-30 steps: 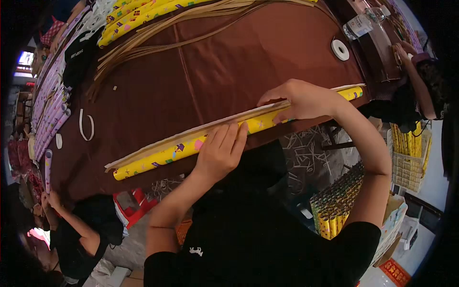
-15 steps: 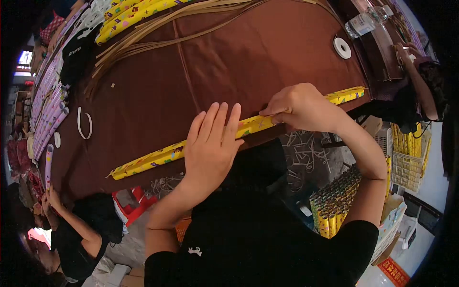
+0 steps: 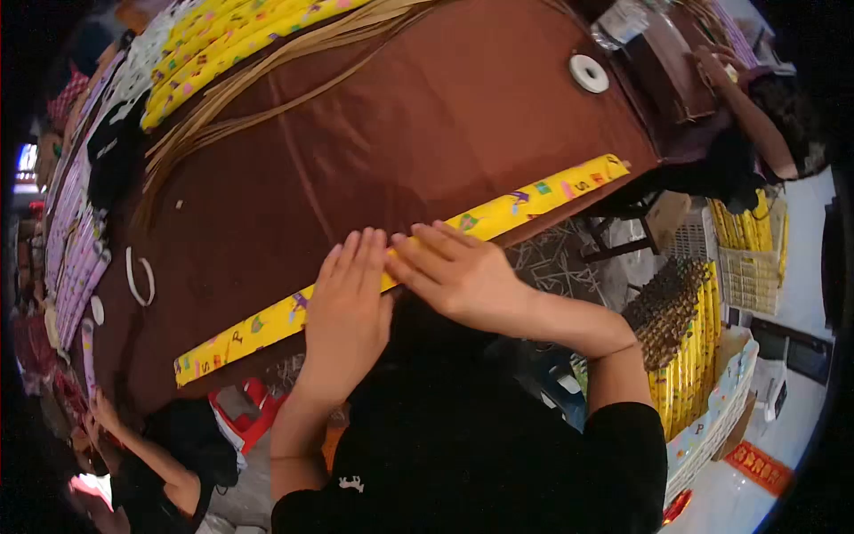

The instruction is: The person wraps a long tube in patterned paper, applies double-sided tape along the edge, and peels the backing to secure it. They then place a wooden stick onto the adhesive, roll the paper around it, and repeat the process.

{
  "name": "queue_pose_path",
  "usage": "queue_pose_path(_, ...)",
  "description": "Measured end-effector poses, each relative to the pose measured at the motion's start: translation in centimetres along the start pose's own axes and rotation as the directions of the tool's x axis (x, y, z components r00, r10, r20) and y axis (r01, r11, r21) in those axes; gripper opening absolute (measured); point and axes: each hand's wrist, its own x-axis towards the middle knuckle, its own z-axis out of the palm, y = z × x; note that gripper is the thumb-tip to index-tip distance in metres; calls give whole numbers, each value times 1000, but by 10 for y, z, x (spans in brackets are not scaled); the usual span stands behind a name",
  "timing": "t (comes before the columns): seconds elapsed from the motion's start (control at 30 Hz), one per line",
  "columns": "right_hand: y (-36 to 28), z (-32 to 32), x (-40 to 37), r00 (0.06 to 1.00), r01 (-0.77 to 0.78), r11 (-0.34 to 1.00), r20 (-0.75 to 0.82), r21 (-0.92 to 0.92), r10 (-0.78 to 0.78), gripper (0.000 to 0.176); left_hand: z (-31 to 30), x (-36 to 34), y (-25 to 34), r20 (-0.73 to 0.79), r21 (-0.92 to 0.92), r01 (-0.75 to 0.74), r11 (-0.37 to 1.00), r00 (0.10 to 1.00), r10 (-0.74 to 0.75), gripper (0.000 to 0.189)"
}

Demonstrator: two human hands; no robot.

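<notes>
Both hands are flat on the yellow roll (image 3: 534, 194) along the table's (image 3: 400, 133) near edge. Left hand (image 3: 347, 307) and right hand (image 3: 458, 276) sit side by side, fingers stretched out, pressing down, not gripping.

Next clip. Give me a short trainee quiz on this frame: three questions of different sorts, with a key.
1. True or false: the left hand and the right hand both lie flat, fingers stretched out, on the yellow roll.
2. Where does the yellow roll lie? A) along the near edge of the brown cloth; B) across the person's lap; C) upright against a wall.
3. Fill in: the tape ring near the cloth's far right corner is ____ in colour.

Key: 1 true; 2 A; 3 white.
</notes>
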Motion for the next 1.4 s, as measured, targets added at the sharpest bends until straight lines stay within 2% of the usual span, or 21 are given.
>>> queue_pose_path(0.1,-12,12,-4,996,-20,998,-86,-52,16,46,2,-8,-3,-16,66,-13,998,1000,14,57)
queue_pose_path(0.27,-19,5,-12,992,-95,990,-97,-107,84,45,20,-16,-13,-58,230,-47,972,996,62,58)
queue_pose_path(0.33,-11,-14,-30,931,-171,907,-238,385,276,45,18,-15,-8,-52,223,-42,974,997,55,61)
queue_pose_path(0.37,0,-30,-46,833,-296,886,-357,357,423,43,19,-16,-8,-52,235,-39,971,997,53,62)
queue_pose_path(0.4,18,-37,-65,668,-459,832,-497,312,555,29,25,-19,-11,-75,248,-41,968,995,61,64)
queue_pose_path(0.43,36,-43,-82,370,-634,609,-504,477,780,21,27,-19,-12,-75,246,-54,968,994,75,64)
queue_pose_path(0.47,65,-47,-108,108,-625,396,-428,673,897,20,28,-19,-13,-89,261,-56,964,993,82,64)
queue_pose_path(0.5,92,-52,-128,0,-617,328,-417,716,909,22,29,-19,-13,-102,275,-56,960,991,87,63)
queue_pose_path(0.53,104,-65,-135,-87,-631,155,-268,760,960,30,29,-19,-12,-96,273,-64,960,991,93,63)
queue_pose_path(0.63,129,-74,-152,-75,-574,-173,160,800,984,38,27,-19,-11,-103,266,-57,962,991,87,62)
queue_pose_path(0.67,130,-77,-148,-74,-569,-174,160,803,984,38,28,-19,-13,-104,269,-63,961,990,93,62)
queue_pose_path(0.73,132,-77,-143,-26,-488,-264,288,832,957,32,28,-18,-13,-102,276,-68,959,990,100,62)
queue_pose_path(0.83,140,-72,-145,18,-393,-234,262,889,965,26,26,-18,-12,-88,293,-54,954,993,84,62)
queue_pose_path(0.93,147,-74,-142,15,-361,-212,233,908,972,21,19,-16,-12,-63,290,-56,955,995,78,64)
queue_pose_path(0.97,148,-79,-134,5,-357,-213,230,910,973,21,11,-13,-12,-8,229,-72,971,997,76,65)
queue_pose_path(1.03,161,-81,-129,70,-384,-203,247,901,966,21,1,-9,-18,78,134,-82,987,994,72,66)
queue_pose_path(1.13,164,-82,-112,112,-424,-168,235,890,965,22,-9,1,-28,143,56,-72,996,988,63,65)
queue_pose_path(1.23,171,-74,-118,145,-488,-137,235,862,961,24,-11,4,-31,152,82,-75,994,986,62,64)
queue_pose_path(1.3,167,-68,-120,182,-542,17,97,840,979,26,-10,4,-30,166,89,-73,993,984,58,64)
queue_pose_path(1.37,165,-63,-124,178,-605,30,99,796,979,25,-9,4,-30,154,100,-80,992,986,64,64)
queue_pose_path(1.4,167,-57,-130,191,-688,144,-14,711,982,26,-8,4,-30,166,97,-67,993,985,50,64)
